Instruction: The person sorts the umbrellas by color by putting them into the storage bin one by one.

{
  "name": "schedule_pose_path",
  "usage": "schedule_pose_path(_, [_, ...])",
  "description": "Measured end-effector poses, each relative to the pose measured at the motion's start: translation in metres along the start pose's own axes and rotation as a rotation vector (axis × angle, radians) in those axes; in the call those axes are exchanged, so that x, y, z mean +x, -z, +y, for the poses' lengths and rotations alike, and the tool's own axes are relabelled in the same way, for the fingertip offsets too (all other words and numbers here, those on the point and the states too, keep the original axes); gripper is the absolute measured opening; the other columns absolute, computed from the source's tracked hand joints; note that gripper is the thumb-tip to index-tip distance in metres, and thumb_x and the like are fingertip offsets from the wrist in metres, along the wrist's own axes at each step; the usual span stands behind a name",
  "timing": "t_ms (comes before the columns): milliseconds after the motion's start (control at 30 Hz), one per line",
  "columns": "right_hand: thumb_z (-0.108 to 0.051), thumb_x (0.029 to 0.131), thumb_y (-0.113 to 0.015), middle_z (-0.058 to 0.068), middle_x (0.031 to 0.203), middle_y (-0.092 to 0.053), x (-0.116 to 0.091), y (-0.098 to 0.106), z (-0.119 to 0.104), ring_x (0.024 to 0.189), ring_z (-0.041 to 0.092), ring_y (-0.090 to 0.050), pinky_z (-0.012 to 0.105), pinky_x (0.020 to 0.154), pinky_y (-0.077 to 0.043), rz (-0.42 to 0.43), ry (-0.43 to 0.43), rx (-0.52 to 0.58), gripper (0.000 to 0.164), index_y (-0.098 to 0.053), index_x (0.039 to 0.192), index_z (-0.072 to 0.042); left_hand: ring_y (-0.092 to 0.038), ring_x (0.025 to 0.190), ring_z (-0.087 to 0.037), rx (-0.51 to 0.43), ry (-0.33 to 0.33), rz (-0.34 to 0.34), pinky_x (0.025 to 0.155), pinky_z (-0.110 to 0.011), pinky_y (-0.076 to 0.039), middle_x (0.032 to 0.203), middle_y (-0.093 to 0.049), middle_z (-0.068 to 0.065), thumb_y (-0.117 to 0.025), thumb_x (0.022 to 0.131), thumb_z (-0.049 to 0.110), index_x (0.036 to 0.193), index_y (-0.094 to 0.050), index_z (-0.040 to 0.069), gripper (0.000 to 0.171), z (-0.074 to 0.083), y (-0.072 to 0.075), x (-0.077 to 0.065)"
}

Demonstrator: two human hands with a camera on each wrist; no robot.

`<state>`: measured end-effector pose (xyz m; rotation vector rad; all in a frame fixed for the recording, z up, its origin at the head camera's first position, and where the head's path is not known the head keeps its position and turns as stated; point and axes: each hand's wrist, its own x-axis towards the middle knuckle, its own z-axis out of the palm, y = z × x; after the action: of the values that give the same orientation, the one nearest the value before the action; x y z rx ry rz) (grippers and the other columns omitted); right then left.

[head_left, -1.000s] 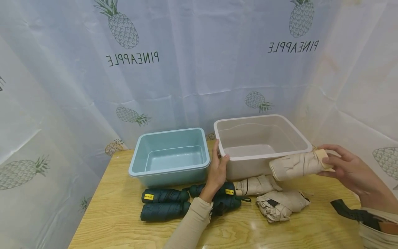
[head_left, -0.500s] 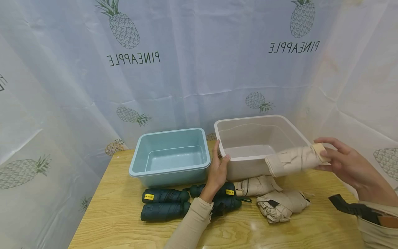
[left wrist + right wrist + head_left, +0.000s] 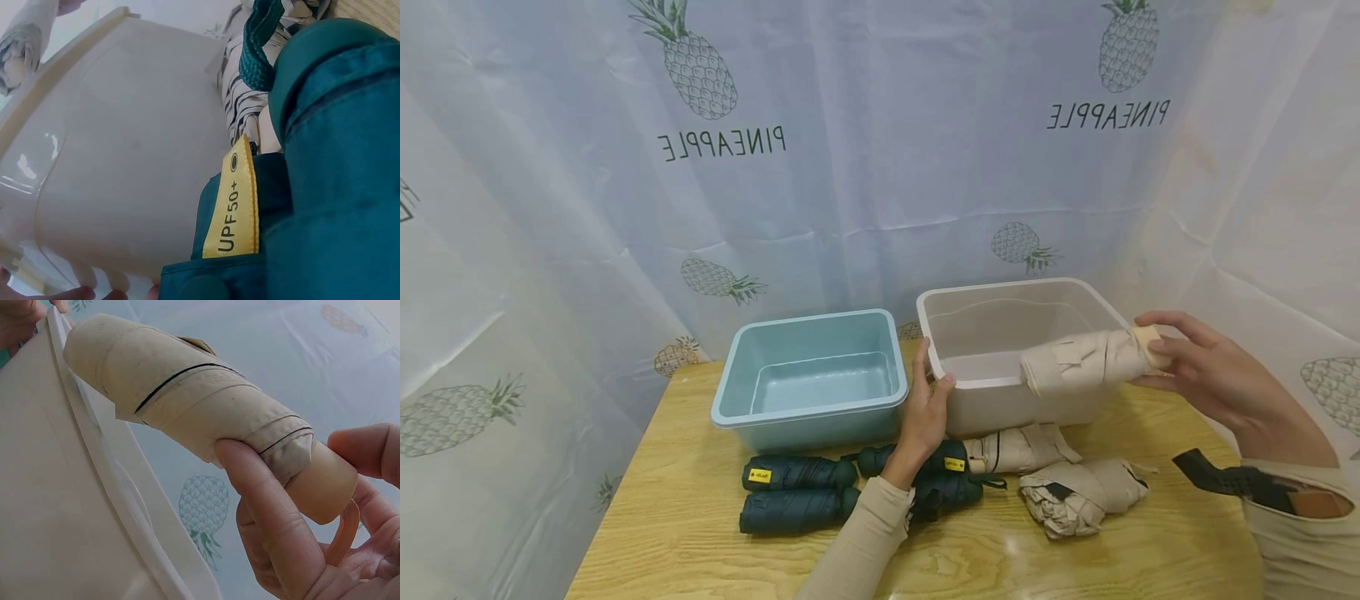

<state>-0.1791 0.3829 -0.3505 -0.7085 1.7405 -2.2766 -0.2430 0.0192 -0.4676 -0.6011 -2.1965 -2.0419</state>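
My right hand (image 3: 1198,367) pinches the pale handle of a folded beige umbrella (image 3: 1078,362), held level over the front rim of the beige plastic basin (image 3: 1007,407). In the right wrist view the umbrella (image 3: 187,394) slants up left, thumb and fingers around its handle (image 3: 322,484). My left hand (image 3: 922,412) grips the basin's left rim, thumb over the edge. Below it, dark green folded umbrellas (image 3: 797,510) lie on the table, one with a yellow UPF50+ tag (image 3: 232,206). Two more beige umbrellas, one crumpled (image 3: 1078,497) and one neater (image 3: 1022,447), lie before the basin.
A light blue basin (image 3: 808,417) stands left of the beige one, with nothing inside. Both are on a wooden table (image 3: 662,517), close to a pineapple-print curtain (image 3: 887,167). My left forearm (image 3: 865,542) crosses over the green umbrellas.
My right hand has carried the beige umbrella left and slightly up, from beside the basin's right front corner to over its front rim. The left hand stays on the rim.
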Motion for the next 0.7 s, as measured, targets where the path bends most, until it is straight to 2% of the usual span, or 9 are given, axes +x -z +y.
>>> schedule_pose_path(67, [0.008,0.108,-0.021,0.007,0.128,-0.061,0.005,-0.002,0.0,0.113,0.018,-0.068,0.038,0.093,-0.058,-0.007,0.002,0.023,0.05,-0.051,0.144,-0.01,-0.056,0.134,-0.036,0.006,0.0,0.005,0.102,-0.057,-0.047,0.158,-0.039,-0.018,-0.044,0.106,0.032,0.165,-0.009,0.031,0.069,-0.002,0.0,0.001])
schedule_pose_path(200, [0.006,0.109,-0.024,0.008,0.127,-0.059,0.016,-0.006,0.001,0.112,0.02,-0.069,0.038,0.092,-0.058,0.003,-0.011,0.026,0.046,-0.05,0.143,-0.01,-0.058,0.132,-0.033,0.006,-0.004,0.019,0.101,-0.055,-0.048,0.157,-0.041,-0.014,-0.046,0.105,0.036,0.165,-0.011,0.035,0.069,-0.003,0.003,0.002])
schedule_pose_path(300, [0.004,0.109,-0.028,0.007,0.125,-0.057,0.024,-0.009,0.002,0.108,0.018,-0.07,0.036,0.09,-0.059,0.048,-0.035,-0.015,0.042,-0.051,0.14,-0.013,-0.059,0.131,-0.033,0.0,-0.01,0.024,0.1,-0.055,-0.048,0.157,-0.041,-0.014,-0.046,0.105,0.038,0.164,-0.012,0.035,0.069,-0.003,0.004,0.002])
schedule_pose_path(533, [0.0,0.109,-0.035,0.005,0.124,-0.055,0.037,-0.011,0.001,0.105,0.017,-0.069,0.034,0.089,-0.059,0.163,-0.096,-0.008,0.037,-0.055,0.135,-0.016,-0.059,0.131,-0.034,0.012,-0.01,0.018,0.1,-0.055,-0.049,0.155,-0.043,-0.014,-0.046,0.105,0.039,0.164,-0.012,0.034,0.069,-0.005,0.001,0.002])
schedule_pose_path(700, [-0.003,0.109,-0.039,0.006,0.129,-0.044,0.05,-0.01,-0.001,0.108,0.014,-0.067,0.032,0.089,-0.059,0.234,-0.153,-0.038,0.033,-0.052,0.134,-0.019,-0.058,0.132,-0.034,0.002,0.003,0.014,0.101,-0.057,-0.048,0.155,-0.043,-0.014,-0.046,0.105,0.039,0.164,-0.012,0.036,0.069,-0.004,0.0,0.001])
